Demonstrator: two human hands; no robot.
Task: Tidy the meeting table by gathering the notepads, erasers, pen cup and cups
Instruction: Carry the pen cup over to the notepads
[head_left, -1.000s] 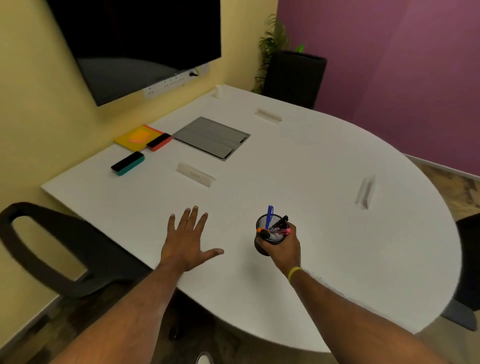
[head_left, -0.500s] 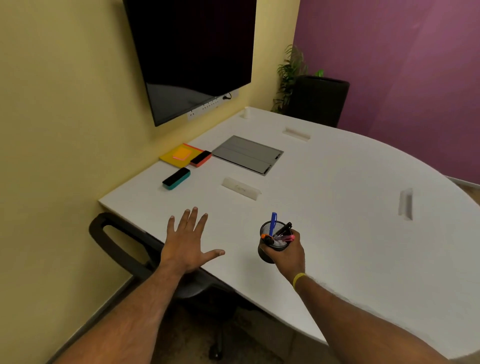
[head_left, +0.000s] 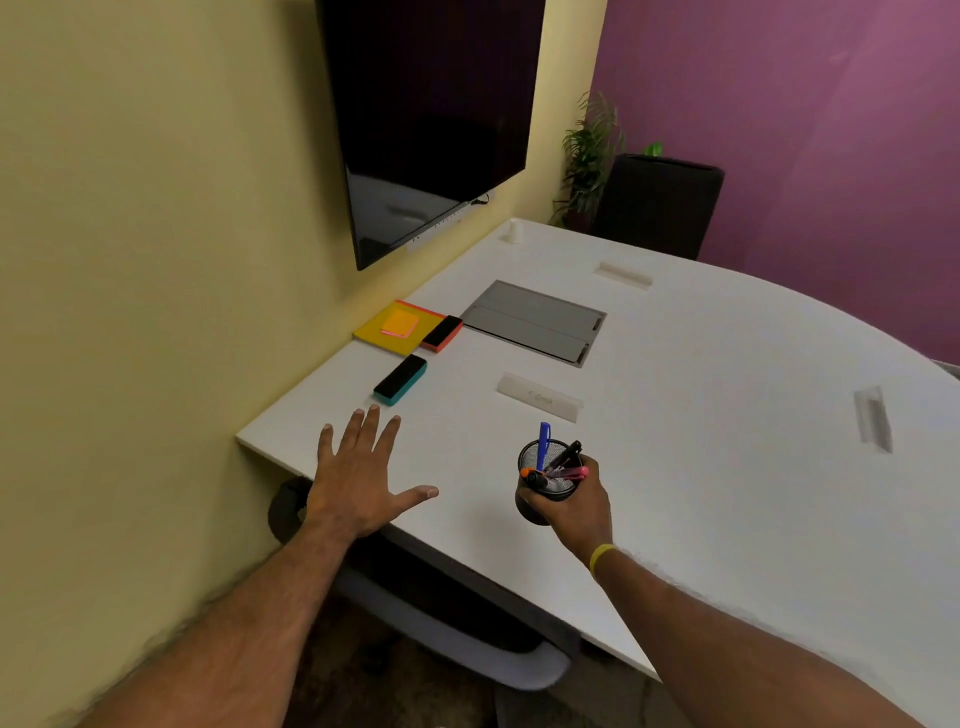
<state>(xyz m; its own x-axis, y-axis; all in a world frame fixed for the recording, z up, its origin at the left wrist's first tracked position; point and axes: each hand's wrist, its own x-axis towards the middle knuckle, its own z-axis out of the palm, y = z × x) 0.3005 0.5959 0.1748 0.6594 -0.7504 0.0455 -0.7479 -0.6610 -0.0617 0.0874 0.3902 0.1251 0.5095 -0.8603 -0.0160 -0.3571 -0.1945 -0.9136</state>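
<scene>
One pen cup (head_left: 560, 451) in the right hand's (head_left: 576, 506) grip, two erasers (head_left: 400, 379) (head_left: 441, 332), left hand (head_left: 358, 483) spread flat.

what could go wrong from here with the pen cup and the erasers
1. The pens lean loosely past the rim of the pen cup. If the right hand tilts its grip, some may slide out onto the table or the floor.
2. The left hand is spread open close to the teal eraser, which lies near the table's corner. A careless sweep could push it off the edge.
</scene>
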